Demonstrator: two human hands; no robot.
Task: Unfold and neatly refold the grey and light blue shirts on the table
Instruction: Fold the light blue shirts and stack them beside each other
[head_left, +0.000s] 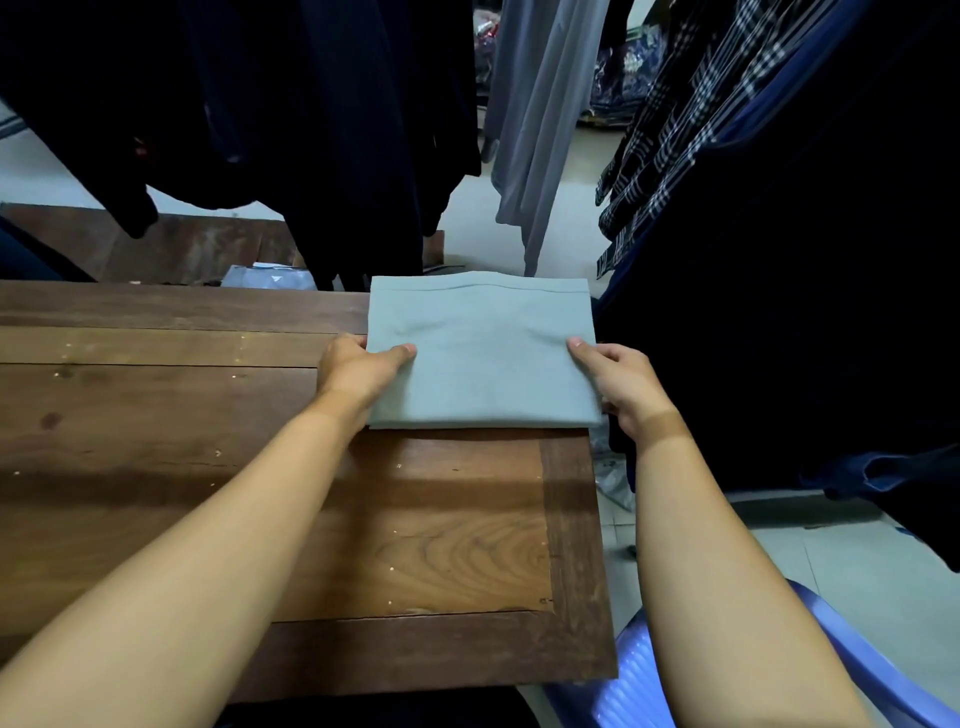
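— Presently, what is on the table (182, 415)?

— One folded grey-blue shirt (483, 353), a flat rectangle at the far right corner of the wooden top, roughly one o'clock from where I sit. Its hemmed edge faces twelve o'clock; its right side runs level with the table's right edge, perhaps slightly past it.

— State of your hands?

— My left hand (358, 369) grips the shirt's left edge at nine o'clock of the fabric: thumb pressed on top, fingers curled out of sight beneath. My right hand (623, 384) grips the right edge at three o'clock: thumb lying on top, remaining fingers tucked under the cloth. Both are closed on the shirt, not spread.

— Is the shirt lifted or resting?

— I cannot tell for certain; its near edge casts a thin shadow on the wood.

— Surroundings?

— Dark garments (311, 104) hang at eleven to twelve o'clock, a grey garment (540, 130) hangs at twelve, a checked garment (675, 130) at two. A blue plastic chair (841, 670) sits at five o'clock, beneath my right forearm.
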